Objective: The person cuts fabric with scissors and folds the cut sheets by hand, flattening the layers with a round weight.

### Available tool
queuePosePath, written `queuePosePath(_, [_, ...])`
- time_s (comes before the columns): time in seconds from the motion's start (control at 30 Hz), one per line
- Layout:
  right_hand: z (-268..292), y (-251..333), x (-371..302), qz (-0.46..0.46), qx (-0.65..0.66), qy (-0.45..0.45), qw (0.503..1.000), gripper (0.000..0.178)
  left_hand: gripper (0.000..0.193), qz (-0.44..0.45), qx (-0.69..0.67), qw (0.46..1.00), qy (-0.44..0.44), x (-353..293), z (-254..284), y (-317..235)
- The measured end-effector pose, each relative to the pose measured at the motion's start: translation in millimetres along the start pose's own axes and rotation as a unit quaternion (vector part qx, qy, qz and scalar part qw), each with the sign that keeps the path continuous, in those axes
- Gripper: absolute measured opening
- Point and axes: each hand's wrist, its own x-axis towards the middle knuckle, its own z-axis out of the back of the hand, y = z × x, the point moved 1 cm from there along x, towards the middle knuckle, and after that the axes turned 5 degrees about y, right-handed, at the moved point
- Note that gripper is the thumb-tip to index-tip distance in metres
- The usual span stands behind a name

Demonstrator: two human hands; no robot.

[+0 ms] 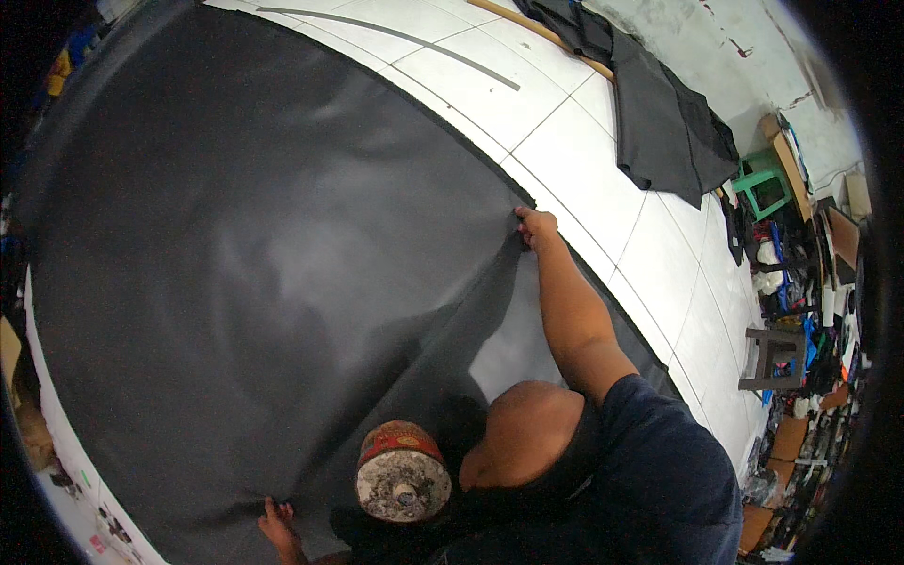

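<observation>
A large black leather-like sheet (235,235) is spread over the floor and fills most of the head view. My right hand (537,228) is stretched far forward, fingers pinched on the sheet near its right edge. Closer in at the lower left, my left hand (278,527) grips the sheet too, with small creases around its fingertips. A raised fold runs diagonally between the two hands. Close to my body is a round red tin (403,471), its pale, stained top carrying a small central knob. Parts of the sheet nearest me are hidden by my body and the tin.
White floor tiles (574,179) border the sheet on the right. A thin grey strip (405,40) and a folded black cloth (664,122) lie there. By the wall are a green plastic stool (763,188), a dark stool (777,358) and piled clutter.
</observation>
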Motion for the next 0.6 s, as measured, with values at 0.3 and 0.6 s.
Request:
queuePosePath(0.3, [3.2, 0.3, -12.2, 0.012, 0.008, -0.023, 1.0, 0.025, 0.033, 0.008, -0.018, 1.0, -0.003, -0.7, -9.9, -11.0])
queuePosePath(0.6, [4.3, 5.8, -19.7, 0.119, -0.219, -0.153, 0.956, 0.031, 0.035, -0.009, 0.03, 0.999, 0.008, -0.2, -6.5, -13.9])
